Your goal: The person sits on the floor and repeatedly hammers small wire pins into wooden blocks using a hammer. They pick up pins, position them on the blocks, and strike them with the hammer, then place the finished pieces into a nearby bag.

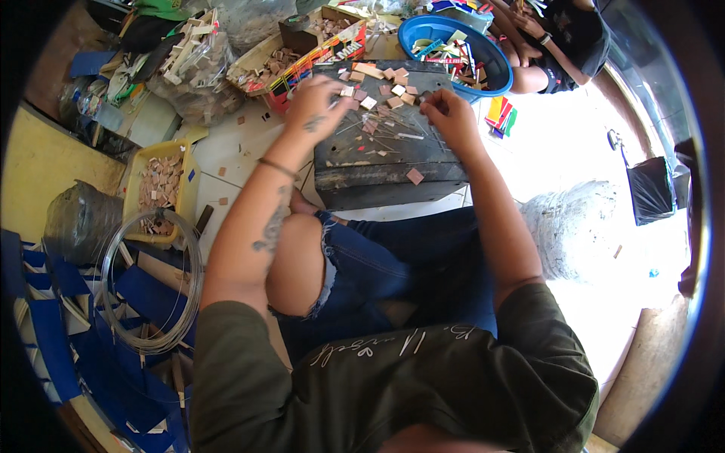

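Observation:
Both my hands are over a dark, worn box [362,175] that serves as a low work surface. My left hand [312,106] is at its far left edge, fingers curled in beside small square wooden pieces [368,103]; what they hold is hidden. Over the right side, my right hand [448,117] has thumb and fingertips pinched together, and anything between them is too small to name. Thin wires [377,134] lie scattered across the middle of the box top. One lone wooden square [414,176] rests near the front edge.
Beyond the box stand a carton of wood pieces [302,57] and a blue basin [498,64] of coloured strips. A yellow tub of wood squares [189,185] and a wire coil [113,294] are at left. Another person [570,45] sits at far right.

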Available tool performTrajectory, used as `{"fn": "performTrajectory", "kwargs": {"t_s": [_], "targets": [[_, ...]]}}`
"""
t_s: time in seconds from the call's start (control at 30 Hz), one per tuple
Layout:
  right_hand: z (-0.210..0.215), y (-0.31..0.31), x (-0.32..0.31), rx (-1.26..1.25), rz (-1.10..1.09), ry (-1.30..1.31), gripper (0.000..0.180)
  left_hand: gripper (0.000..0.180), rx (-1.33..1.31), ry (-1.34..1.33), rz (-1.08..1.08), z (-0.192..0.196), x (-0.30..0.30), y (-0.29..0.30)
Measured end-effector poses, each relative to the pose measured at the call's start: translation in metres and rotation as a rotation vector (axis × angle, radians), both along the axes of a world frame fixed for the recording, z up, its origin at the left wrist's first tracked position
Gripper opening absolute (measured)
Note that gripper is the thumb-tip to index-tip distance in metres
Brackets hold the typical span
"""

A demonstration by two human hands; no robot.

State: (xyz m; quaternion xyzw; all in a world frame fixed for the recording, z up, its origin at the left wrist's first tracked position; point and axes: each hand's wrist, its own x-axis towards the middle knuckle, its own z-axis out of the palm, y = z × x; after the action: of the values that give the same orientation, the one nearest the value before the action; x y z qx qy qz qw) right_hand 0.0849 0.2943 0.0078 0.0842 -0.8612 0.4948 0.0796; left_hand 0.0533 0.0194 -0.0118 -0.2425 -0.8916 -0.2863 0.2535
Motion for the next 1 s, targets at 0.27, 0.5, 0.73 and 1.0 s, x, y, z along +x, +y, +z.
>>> {"fn": "performTrajectory", "kwargs": {"t_s": [0.27, 0.5, 0.73, 1.0], "targets": [[-0.027, 0.001, 0.034, -0.079, -0.070, 0.015, 0.022, 0.020, -0.178, -0.040, 0.063, -0.007, -0.011, 0.095], [-0.011, 0.005, 0.045, 0.012, -0.024, 0.045, 0.015, 0.018, 0.232, -0.257, -0.021, 0.007, 0.008, 0.093], [-0.016, 0.005, 0.060, -0.012, -0.022, 0.100, 0.014, 0.012, 0.650, -0.361, -0.097, 0.002, 0.098, 0.095], [-0.021, -0.002, 0.062, -0.260, 0.077, -0.047, 0.010, 0.015, 0.359, -0.170, -0.050, -0.016, 0.123, 0.080]]}}
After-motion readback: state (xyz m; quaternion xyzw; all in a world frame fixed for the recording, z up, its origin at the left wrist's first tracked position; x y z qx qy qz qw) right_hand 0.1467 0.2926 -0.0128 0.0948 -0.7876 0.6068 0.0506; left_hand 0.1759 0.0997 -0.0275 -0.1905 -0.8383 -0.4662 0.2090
